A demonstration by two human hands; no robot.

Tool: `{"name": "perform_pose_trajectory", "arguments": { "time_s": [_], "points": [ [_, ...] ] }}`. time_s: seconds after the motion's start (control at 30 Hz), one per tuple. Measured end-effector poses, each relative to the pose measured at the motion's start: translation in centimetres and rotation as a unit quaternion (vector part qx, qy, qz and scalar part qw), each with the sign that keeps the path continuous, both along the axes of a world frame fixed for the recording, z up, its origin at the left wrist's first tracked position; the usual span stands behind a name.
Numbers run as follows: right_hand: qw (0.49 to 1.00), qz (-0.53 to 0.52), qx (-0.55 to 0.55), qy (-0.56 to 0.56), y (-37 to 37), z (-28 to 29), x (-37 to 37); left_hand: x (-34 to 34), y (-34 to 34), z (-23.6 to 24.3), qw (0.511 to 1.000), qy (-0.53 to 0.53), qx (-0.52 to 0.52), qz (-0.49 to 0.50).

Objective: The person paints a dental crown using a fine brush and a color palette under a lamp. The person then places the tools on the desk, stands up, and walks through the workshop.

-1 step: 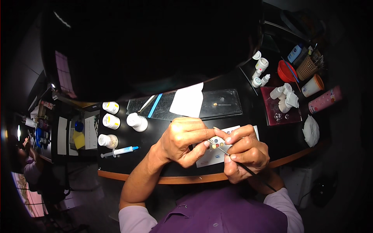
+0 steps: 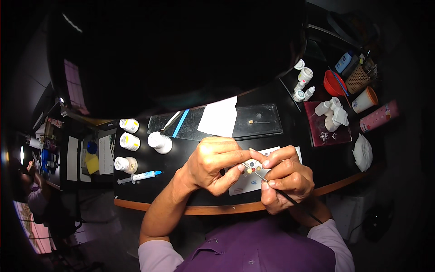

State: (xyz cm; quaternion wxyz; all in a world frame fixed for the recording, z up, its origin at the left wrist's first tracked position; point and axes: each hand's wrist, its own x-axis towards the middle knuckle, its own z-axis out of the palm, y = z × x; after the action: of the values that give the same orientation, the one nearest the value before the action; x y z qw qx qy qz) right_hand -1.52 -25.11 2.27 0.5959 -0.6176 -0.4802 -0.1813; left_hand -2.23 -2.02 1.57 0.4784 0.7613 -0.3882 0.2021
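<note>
My left hand is closed in a pinch on a small, thin object at its fingertips, too small to make out. My right hand grips a thin tool with a dark handle and a narrow metal front part, whose tip meets the left fingertips. Below both hands lies a white card with several coloured dabs, partly hidden by the fingers. Just beyond it are a white paper sheet and a dark glass slab bearing a tiny pale piece with a thin stem.
Several white bottles and a syringe sit at left; more bottles, a maroon tray, red bowl and crumpled tissue at right. A large black object overhangs the back. Another person is at far left.
</note>
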Motion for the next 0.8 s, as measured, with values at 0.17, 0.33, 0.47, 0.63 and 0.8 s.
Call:
{"name": "perform_pose_trajectory", "arguments": {
  "time_s": [0.17,0.33,0.47,0.63,0.8],
  "points": [
    [1.000,0.006,0.001,0.006,-0.03,-0.02,-0.03,0.01,-0.02,0.06,1.000,-0.001,-0.005,0.001],
    [1.000,0.008,0.007,0.004,0.07,-0.12,0.02,0.02,0.04,0.04,1.000,0.000,0.001,-0.005],
    [1.000,0.012,-0.002,0.000,-0.01,-0.15,0.07,0.06,0.06,-0.13,1.000,-0.005,-0.001,0.005],
    [1.000,0.023,0.008,0.005,-0.19,-0.11,0.08,0.06,-0.03,0.15,1.000,-0.017,-0.002,0.011],
    [0.999,0.032,-0.002,0.014,-0.26,-0.07,0.07,-0.02,-0.11,0.70,1.000,-0.020,0.009,0.022]
  ]
}}
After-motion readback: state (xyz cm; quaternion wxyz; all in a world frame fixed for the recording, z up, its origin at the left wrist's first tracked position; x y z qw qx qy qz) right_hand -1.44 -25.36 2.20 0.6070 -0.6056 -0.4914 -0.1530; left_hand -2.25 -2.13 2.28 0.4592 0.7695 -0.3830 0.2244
